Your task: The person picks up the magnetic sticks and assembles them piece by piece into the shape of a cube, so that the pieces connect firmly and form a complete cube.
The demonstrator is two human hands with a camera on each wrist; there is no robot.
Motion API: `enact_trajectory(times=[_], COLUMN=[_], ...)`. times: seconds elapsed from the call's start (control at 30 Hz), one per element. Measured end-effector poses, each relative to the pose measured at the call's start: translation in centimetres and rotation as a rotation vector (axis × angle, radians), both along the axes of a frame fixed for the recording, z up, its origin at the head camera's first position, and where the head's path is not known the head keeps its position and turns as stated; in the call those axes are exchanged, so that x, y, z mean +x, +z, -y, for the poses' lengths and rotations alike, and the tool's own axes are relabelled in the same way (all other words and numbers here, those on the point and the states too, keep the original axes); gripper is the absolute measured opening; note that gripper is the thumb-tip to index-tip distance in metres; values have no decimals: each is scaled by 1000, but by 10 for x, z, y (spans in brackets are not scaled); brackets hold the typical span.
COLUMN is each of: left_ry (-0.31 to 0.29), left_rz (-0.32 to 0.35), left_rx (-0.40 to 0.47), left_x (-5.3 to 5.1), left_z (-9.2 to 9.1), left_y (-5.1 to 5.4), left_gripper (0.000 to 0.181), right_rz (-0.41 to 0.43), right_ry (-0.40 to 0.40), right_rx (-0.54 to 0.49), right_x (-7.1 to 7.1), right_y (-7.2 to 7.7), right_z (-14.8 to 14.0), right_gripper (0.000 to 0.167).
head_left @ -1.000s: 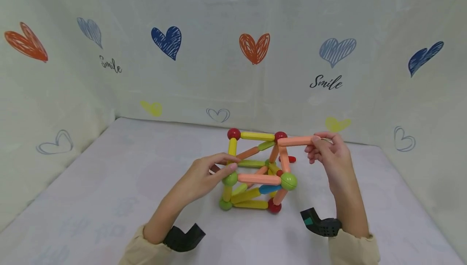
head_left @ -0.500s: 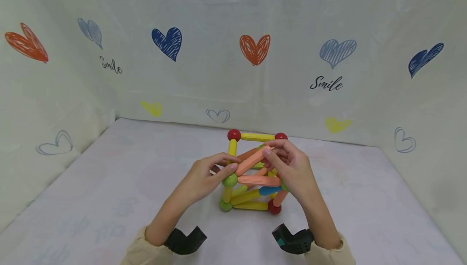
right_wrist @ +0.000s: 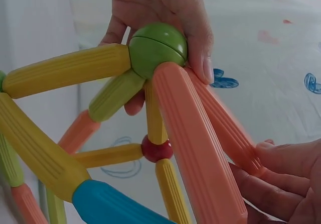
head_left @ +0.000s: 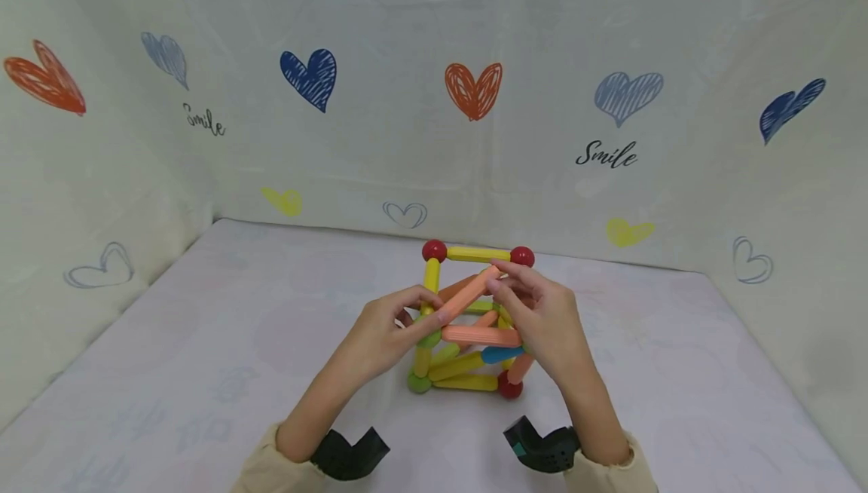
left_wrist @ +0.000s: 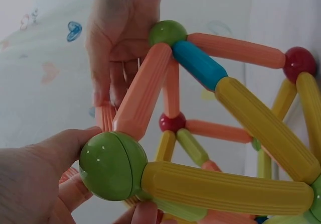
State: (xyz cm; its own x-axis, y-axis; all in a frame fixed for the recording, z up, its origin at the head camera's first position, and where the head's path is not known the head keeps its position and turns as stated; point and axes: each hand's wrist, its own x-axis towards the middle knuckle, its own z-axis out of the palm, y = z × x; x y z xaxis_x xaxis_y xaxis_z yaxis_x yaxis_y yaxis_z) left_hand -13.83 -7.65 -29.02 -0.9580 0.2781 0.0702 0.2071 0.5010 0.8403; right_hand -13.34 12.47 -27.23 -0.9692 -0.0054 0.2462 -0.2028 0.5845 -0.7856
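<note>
A frame of magnetic rods and balls stands on the table, its top left red ball [head_left: 434,250] joined to a yellow rod [head_left: 478,254]. My left hand [head_left: 380,331] grips the frame at its near left green ball [left_wrist: 113,166], thumb laid along the lower end of a loose-looking orange rod [head_left: 468,293]. The upper end of that rod is pinched between thumb and fingers of my right hand [head_left: 545,323]. It slants up from the green ball, above a level orange rod [head_left: 481,336]. In the right wrist view the slanted orange rod [right_wrist: 223,118] meets the green ball [right_wrist: 158,48].
A blue rod [head_left: 500,355] and several yellow rods form the frame's lower part, with a red ball [head_left: 510,384] at the near right corner. Behind the table [head_left: 271,312] hangs a pale sheet [head_left: 380,154] printed with hearts.
My right hand has brought the orange rod from the frame's upper right leftward to the green ball. My left thumb has shifted onto the rod's lower end.
</note>
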Motion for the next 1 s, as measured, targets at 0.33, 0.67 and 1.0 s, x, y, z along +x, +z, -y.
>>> enact_trajectory(times=[0.33,0.67,1.0], left_ry=[28,21,32], left_rz=[1,-5,-10], left_rx=[-8,-20,-50], left_x=[2,1,2], left_z=[-2,0,-1], left_y=[2,3,2], left_gripper=[21,19,19], right_rz=[-86,35,338], right_ry=[-81,-194,-205], right_rx=[-75,-108,-105], right_x=[-33,-106,-109], right_y=[-33,-124,-138], right_z=[-53,-125,-116], right_gripper=[43,47,48])
